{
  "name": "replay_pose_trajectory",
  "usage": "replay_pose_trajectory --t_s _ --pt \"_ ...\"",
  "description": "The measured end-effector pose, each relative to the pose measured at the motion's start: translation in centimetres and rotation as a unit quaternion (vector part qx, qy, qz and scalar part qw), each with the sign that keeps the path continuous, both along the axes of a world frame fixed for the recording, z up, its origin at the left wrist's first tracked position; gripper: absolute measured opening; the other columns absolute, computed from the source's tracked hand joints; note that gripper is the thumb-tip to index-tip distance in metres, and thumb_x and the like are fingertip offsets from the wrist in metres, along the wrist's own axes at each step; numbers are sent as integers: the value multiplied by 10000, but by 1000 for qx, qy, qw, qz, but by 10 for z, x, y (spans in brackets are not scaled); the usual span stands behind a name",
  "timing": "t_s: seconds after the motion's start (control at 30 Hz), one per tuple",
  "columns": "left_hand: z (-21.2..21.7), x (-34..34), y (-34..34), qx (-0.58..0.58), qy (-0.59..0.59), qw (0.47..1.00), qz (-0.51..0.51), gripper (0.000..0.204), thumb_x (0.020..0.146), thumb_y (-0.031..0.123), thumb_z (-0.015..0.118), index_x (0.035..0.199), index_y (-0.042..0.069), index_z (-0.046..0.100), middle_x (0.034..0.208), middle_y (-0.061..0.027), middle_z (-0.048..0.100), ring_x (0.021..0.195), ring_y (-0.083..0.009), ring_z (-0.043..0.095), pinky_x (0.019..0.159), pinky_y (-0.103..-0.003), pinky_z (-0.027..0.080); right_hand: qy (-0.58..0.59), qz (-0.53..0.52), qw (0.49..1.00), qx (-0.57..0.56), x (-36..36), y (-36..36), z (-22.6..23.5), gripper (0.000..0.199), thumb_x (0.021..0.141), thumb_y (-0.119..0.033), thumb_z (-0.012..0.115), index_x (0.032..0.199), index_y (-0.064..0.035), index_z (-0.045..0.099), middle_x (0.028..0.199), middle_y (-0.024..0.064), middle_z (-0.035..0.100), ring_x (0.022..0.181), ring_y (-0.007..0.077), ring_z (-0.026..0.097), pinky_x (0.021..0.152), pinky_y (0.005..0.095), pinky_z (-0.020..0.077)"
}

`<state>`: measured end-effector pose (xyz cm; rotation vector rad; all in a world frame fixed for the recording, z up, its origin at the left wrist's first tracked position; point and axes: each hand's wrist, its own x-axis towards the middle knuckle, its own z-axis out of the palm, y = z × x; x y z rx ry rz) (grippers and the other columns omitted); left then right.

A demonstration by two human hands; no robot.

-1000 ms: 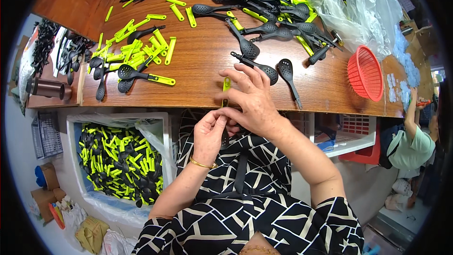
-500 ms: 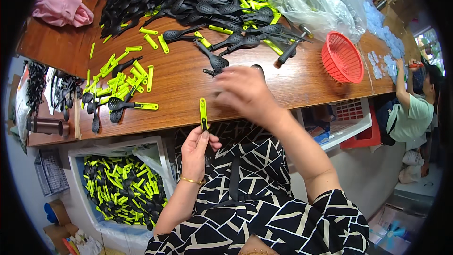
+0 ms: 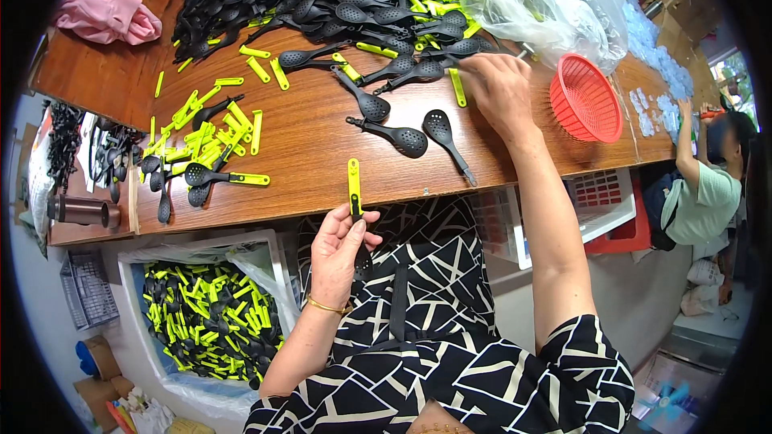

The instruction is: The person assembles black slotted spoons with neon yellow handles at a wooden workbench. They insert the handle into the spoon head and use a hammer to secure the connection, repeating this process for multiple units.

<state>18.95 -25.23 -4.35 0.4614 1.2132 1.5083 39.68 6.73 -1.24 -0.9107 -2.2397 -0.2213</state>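
My left hand (image 3: 339,247) is closed on a black slotted spoon with a lime-green handle piece (image 3: 354,181), held upright at the table's front edge. The perforated bowl hangs below my fingers, partly hidden. My right hand (image 3: 503,95) reaches across the table, its fingers curled over the black grip of what looks like a small hammer (image 3: 524,52). Only a bit of its metal end shows past my knuckles; the grip is covered and the fingertips are slightly blurred. Two black slotted spoons (image 3: 408,142) (image 3: 440,128) without green pieces lie between my hands. Beside my right fingers rests a green handle piece (image 3: 457,87).
A large heap of black spoons (image 3: 305,8) fills the back, beside clear plastic bags (image 3: 555,0). Loose green handle pieces (image 3: 201,141) lie left. A red basket (image 3: 587,100) stands right. Below left, a lined bin (image 3: 209,325) holds green-handled spoons. A co-worker (image 3: 700,193) works far right.
My right hand has moved right and away from me, from above the left hand to the hammer, uncovering the two loose spoons. My left hand has lifted slightly, with the spoon still in it.
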Motion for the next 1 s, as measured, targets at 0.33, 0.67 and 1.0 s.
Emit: replay_pose_trajectory --t_s 0.33,0.67,1.0 --pt "3 -1 7 10 -2 1000 17 349 1064 99 653 1399 23 589 1212 -134 757 857 -124 731 791 -253 578 -167 -83 981 -59 -10 -10 -1 180 911 -297 787 983 -137 745 987 54 753 1093 276 670 1108 505 400" --pt "10 -8 4 0 10 1000 -16 352 1079 119 634 1411 16 576 1236 -136 751 841 -78 631 810 -242 528 19 303 905 -298 -48 -118 35 350 846 -35 807 1175 -154 804 878 60 691 903 252 686 795 352 578" --pt "12 -10 -7 -1 63 996 -62 365 1083 61 608 1434 -27 555 1238 -126 740 895 -70 662 824 -225 560 -33 393 828 -399 -74 -131 48 119 891 -95 787 1000 -50 773 974 89 738 951 285 727 851 385 588"
